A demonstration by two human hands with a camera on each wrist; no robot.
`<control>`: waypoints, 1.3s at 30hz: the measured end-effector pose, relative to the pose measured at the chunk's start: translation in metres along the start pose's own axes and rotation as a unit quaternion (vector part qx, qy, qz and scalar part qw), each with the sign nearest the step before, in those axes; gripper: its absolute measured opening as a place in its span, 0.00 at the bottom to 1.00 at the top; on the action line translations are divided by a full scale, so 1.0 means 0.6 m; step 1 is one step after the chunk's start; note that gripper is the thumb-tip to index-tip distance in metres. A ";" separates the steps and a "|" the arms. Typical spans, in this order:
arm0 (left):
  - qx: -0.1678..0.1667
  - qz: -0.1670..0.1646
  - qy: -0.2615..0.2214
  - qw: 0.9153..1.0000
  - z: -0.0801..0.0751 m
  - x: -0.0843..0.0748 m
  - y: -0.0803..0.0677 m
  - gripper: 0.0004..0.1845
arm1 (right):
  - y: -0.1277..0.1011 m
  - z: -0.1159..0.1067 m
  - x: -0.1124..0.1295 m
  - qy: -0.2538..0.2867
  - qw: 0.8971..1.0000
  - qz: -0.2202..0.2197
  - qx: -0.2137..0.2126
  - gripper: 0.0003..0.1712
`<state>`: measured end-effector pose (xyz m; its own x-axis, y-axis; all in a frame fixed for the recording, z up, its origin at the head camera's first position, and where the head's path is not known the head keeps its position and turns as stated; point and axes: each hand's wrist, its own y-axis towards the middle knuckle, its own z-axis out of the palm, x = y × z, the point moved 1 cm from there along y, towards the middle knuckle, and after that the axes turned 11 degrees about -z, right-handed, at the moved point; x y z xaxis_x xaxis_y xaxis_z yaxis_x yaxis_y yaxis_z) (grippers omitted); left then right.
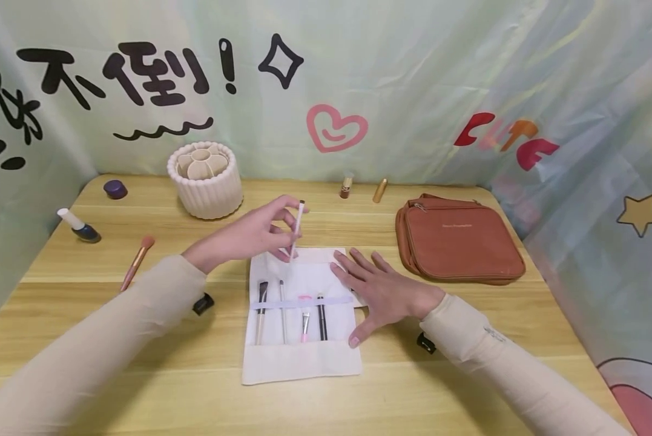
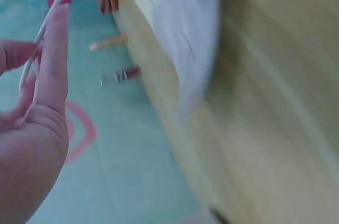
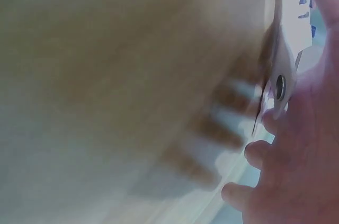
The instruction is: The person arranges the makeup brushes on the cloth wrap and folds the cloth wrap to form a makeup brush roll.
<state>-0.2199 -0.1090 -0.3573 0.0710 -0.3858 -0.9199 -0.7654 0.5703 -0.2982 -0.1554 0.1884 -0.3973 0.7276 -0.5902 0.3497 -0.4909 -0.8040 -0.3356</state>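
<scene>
My left hand (image 1: 257, 233) pinches a slim makeup brush (image 1: 297, 230) with a pale handle, its dark tip pointing up, above the top edge of a white brush roll (image 1: 301, 363). In the left wrist view, fingers (image 2: 53, 65) and thumb hold the thin handle. Unfolded on the table, the roll carries several makeup brushes under a lilac strap (image 1: 295, 303), among them a wide dark-haired brush (image 1: 263, 290) and a black-handled brush (image 1: 322, 321). With fingers spread, my right hand (image 1: 388, 290) rests at the roll's right edge. A metal snap (image 3: 280, 87) shows beside it.
At the back left stand a cream ribbed holder (image 1: 208, 194) and a purple jar (image 1: 115, 189). Nail polish (image 1: 79, 226) and a pink-haired brush (image 1: 137, 263) lie left. A small tube (image 1: 346, 186), a gold tube (image 1: 380, 191) and a brown zip bag (image 1: 462, 239) sit behind and right.
</scene>
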 end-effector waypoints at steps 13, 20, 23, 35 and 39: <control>-0.074 -0.066 -0.028 0.995 0.079 0.014 0.076 0.38 | 0.023 -0.007 -0.010 -0.007 1.000 0.014 0.010 0.84; -0.072 -0.102 -0.006 0.992 0.085 0.019 0.089 0.35 | 0.023 -0.003 -0.012 -0.010 1.000 0.009 0.002 0.84; -0.038 -0.129 0.014 0.991 0.090 0.018 0.083 0.31 | 0.023 -0.002 -0.013 -0.010 1.000 0.009 0.001 0.84; 0.015 -0.128 0.134 0.983 0.111 0.024 0.059 0.09 | 0.021 -0.001 -0.013 -0.006 1.000 0.007 -0.012 0.85; 0.026 -0.133 0.148 0.980 0.117 0.022 0.054 0.09 | 0.020 -0.001 -0.012 0.000 1.000 0.007 -0.010 0.84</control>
<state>-0.1986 -0.0445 -0.3968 0.0693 -0.7155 -0.6951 -0.7114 0.4531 -0.5372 -0.1670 0.1833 -0.4031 0.7211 -0.6008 0.3451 -0.5102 -0.7974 -0.3221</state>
